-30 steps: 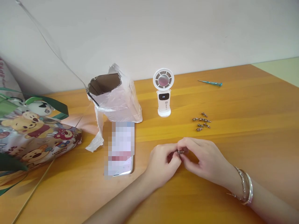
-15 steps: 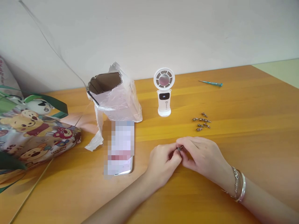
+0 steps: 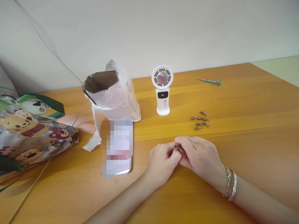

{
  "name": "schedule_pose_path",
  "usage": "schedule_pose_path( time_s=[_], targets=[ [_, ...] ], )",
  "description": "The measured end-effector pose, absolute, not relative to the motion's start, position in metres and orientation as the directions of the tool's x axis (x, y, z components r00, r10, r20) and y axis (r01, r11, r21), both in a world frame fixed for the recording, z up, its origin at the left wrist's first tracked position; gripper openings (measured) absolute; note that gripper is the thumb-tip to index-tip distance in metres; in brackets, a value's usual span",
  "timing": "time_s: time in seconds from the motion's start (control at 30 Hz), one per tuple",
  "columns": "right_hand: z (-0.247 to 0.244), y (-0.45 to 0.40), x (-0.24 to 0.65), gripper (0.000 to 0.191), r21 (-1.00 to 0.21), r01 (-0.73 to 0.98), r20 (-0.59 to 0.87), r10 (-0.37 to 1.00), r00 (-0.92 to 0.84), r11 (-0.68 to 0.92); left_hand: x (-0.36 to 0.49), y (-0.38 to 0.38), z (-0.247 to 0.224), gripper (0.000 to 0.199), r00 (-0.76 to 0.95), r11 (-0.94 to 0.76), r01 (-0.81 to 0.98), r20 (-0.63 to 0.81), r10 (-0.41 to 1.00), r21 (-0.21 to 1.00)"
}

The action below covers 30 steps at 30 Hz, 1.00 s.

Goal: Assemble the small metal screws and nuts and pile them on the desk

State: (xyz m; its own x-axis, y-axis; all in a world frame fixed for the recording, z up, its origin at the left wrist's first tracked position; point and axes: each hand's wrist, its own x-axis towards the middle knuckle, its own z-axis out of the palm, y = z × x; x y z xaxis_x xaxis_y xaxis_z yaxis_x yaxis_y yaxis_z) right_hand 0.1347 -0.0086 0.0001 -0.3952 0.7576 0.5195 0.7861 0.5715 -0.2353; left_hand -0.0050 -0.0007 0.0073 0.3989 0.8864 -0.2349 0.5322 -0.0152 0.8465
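Note:
My left hand [image 3: 162, 160] is closed, its thumb and forefinger pinching a small dark metal screw [image 3: 178, 147]. My right hand [image 3: 199, 158], with two bracelets at its wrist, has its fingers curled round the same screw from the other side. Fingertips cover most of that piece, so only a bit of it shows. Just beyond the hands, several similar screws [image 3: 201, 119], seemingly with nuts or washers on them, lie in a loose group on the wooden table [image 3: 252, 130].
A white handheld fan [image 3: 163, 102] stands upright beyond the hands. Left of it is a torn open box [image 3: 121, 102] in white plastic, with a partly blurred phone [image 3: 125, 166] before it. A cartoon-print bag [image 3: 39, 137] fills the far left. A teal screwdriver [image 3: 213, 81] lies at the back right.
My right hand has turned slightly and closed in nearer the left, its fingers covering more of the screw. The whole view has shifted a little; the other things stay put.

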Motion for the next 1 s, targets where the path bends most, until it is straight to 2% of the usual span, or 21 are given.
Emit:
schedule_pose_path(
  time_s=[0.2, 0.4, 0.63, 1.0],
  targets=[
    [-0.001, -0.008, 0.135, 0.012, -0.215, 0.791, 0.535, 0.747, -0.396, 0.573, -0.006, -0.002, 0.007, 0.021, 0.418, -0.042, 0.523, -0.214, 0.883, 0.851],
    [0.0, -0.007, 0.137, 0.011, -0.261, 0.78, 0.551, 0.751, -0.363, 0.569, -0.009, -0.001, 0.011, 0.022, 0.442, -0.092, 0.502, -0.164, 0.882, 0.86],
    [-0.001, -0.007, 0.143, 0.01, -0.319, 0.754, 0.491, 0.781, -0.387, 0.574, -0.013, -0.001, 0.013, 0.023, 0.433, -0.118, 0.518, -0.14, 0.891, 0.847],
    [0.002, -0.007, 0.148, 0.011, -0.495, 0.653, 0.383, 0.818, -0.428, 0.573, -0.014, 0.0, 0.013, 0.026, 0.468, -0.163, 0.491, -0.101, 0.878, 0.855]
  ],
)
